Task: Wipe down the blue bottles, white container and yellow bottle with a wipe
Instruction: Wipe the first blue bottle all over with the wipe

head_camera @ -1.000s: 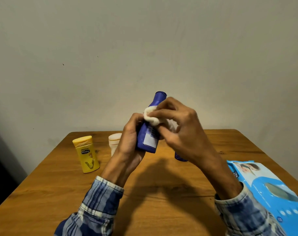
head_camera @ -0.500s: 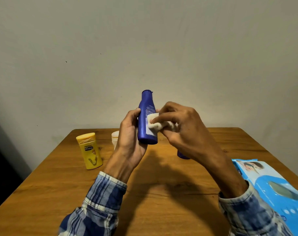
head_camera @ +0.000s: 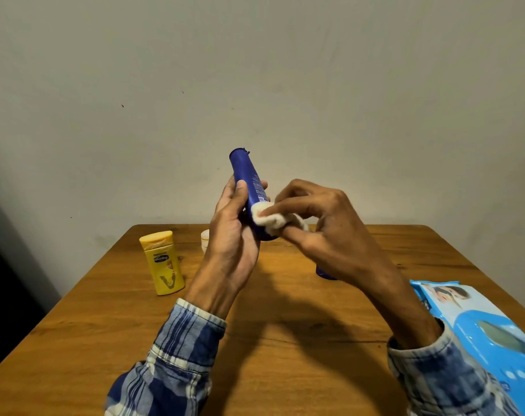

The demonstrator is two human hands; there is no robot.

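Nearest the camera, two blue plaid sleeves, left (head_camera: 177, 355) and right (head_camera: 435, 376), reach over a wooden table (head_camera: 285, 340). A light blue pack of wipes (head_camera: 480, 331) lies flat at the near right edge, beside the right forearm.

Above mid-table, clear of the surface, the left hand (head_camera: 231, 235) grips a dark blue bottle (head_camera: 246, 175), fingers and thumb curled round its lower half. The bottle's long axis runs close to upright. It is tilted so that the upper end leans to the left and the base points down and to the right.

The right hand (head_camera: 324, 223) pinches a bunched white wipe (head_camera: 267, 219) between thumb and fingers. The wipe is pressed against the bottle's lower right side, near the base.

Further back, a yellow bottle (head_camera: 163, 262) stands upright on the left of the table. A white container (head_camera: 205, 238) shows partly behind the left hand. A second blue bottle (head_camera: 324, 273) is mostly hidden behind the right hand, so its orientation cannot be told. A plain pale wall (head_camera: 285, 85) closes the view.
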